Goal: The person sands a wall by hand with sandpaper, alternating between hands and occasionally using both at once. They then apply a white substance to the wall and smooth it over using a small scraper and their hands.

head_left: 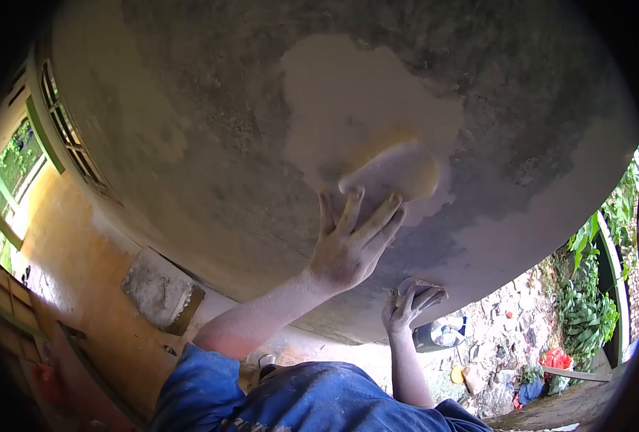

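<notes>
A large grey, patchy plastered surface (226, 115) fills the view above me. My left hand (352, 252), dusty and with fingers spread, reaches up to it. Its fingertips overlap the lower edge of a smooth whitish patch (398, 169) with a yellow border, inside a wider pale grey area. Lower and to the right, my right hand (404, 308) has its fingers bent over a small flat piece (429, 289) with a thin brownish edge, against the same surface. I cannot tell what kind of thing that piece is. The fingers partly hide it.
On the orange-brown floor at left lies a dusty grey block (159, 288). A dark bucket (442, 335) with pale contents stands below my right hand. Rubble-strewn ground (510, 320) and green plants (586, 302) are at right, with a red plastic bag (555, 360).
</notes>
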`<state>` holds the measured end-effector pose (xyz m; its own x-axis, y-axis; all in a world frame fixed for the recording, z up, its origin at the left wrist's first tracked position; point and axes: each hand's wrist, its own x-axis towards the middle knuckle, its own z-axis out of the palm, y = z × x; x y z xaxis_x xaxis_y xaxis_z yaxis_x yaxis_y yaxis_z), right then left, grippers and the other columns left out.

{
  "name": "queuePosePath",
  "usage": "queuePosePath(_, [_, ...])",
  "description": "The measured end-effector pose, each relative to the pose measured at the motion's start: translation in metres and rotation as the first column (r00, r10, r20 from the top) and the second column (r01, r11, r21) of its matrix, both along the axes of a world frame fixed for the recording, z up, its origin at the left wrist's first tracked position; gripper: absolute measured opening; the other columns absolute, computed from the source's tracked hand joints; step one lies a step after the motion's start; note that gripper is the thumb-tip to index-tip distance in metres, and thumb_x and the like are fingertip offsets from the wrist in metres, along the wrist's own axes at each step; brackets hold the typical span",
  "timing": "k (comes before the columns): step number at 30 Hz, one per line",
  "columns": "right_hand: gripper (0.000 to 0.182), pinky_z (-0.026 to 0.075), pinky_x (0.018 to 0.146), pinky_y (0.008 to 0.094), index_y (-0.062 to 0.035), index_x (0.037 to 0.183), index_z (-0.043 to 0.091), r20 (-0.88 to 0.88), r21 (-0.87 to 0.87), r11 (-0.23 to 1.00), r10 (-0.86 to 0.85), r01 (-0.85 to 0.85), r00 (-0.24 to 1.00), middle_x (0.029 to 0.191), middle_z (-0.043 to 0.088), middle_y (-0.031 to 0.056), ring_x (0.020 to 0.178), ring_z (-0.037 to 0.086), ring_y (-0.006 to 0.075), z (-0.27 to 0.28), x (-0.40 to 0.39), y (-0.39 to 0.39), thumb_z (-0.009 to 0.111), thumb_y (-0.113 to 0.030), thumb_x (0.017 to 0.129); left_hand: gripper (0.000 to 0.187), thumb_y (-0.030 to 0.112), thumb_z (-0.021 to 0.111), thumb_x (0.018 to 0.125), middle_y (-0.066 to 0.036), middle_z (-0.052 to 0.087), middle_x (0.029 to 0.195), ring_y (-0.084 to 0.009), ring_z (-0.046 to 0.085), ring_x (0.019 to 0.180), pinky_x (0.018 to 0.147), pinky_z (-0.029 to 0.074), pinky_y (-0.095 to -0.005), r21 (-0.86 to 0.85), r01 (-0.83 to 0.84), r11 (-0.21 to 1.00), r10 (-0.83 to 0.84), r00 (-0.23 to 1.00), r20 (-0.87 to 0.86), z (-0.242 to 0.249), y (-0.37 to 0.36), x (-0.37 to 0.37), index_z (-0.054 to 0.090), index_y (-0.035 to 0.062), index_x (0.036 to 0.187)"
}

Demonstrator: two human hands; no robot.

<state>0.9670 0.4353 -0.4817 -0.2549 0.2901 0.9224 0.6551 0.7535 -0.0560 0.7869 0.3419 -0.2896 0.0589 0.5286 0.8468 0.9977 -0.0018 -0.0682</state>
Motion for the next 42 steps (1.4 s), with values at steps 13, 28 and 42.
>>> queuePosePath(13, [0.064, 0.001, 0.102, 0.0707, -0.0138, 0.144, 0.030, 0.014, 0.041, 0.998, 0.047, -0.048, 0.999, 0.148, 0.001, 0.0328, 0.135, -0.004, 0.0552, -0.011, 0.003, 0.009, 0.056, -0.032, 0.089, 0.049, 0.029, 0.075, 0.074, 0.002, 0.064, 0.098, -0.0260, 0.047, 0.114, 0.107, 0.004, -0.0677, 0.345, 0.054, 0.937, -0.092, 0.991, 0.094, 0.046, -0.005, 0.006, 0.060, 0.0231, 0.121])
queuePosePath(28, [0.063, 0.002, 0.102, 0.0713, -0.0115, 0.140, 0.036, 0.021, 0.036, 0.997, 0.064, -0.065, 0.998, 0.148, 0.006, 0.0335, 0.135, -0.004, 0.0549, -0.010, 0.004, 0.008, 0.062, -0.028, 0.085, 0.023, 0.020, 0.054, 0.095, -0.007, 0.061, 0.095, -0.0089, 0.054, 0.094, 0.083, 0.044, -0.0284, 0.617, 0.267, 0.740, -0.670, 0.374, 0.642, 0.099, -0.038, -0.005, 0.058, -0.0014, 0.098])
queuePosePath(42, [0.062, 0.004, 0.101, 0.0720, -0.0132, 0.138, 0.040, 0.028, 0.026, 0.998, 0.057, -0.057, 0.998, 0.148, 0.008, 0.0319, 0.134, -0.003, 0.0560, -0.013, 0.006, 0.008, 0.065, -0.026, 0.083, 0.047, 0.014, 0.066, 0.083, -0.010, 0.053, 0.115, -0.0207, 0.052, 0.109, 0.094, 0.043, -0.0376, 0.789, 0.246, 0.563, -0.749, -0.252, 0.613, 0.106, -0.044, -0.012, 0.044, 0.0013, 0.123])
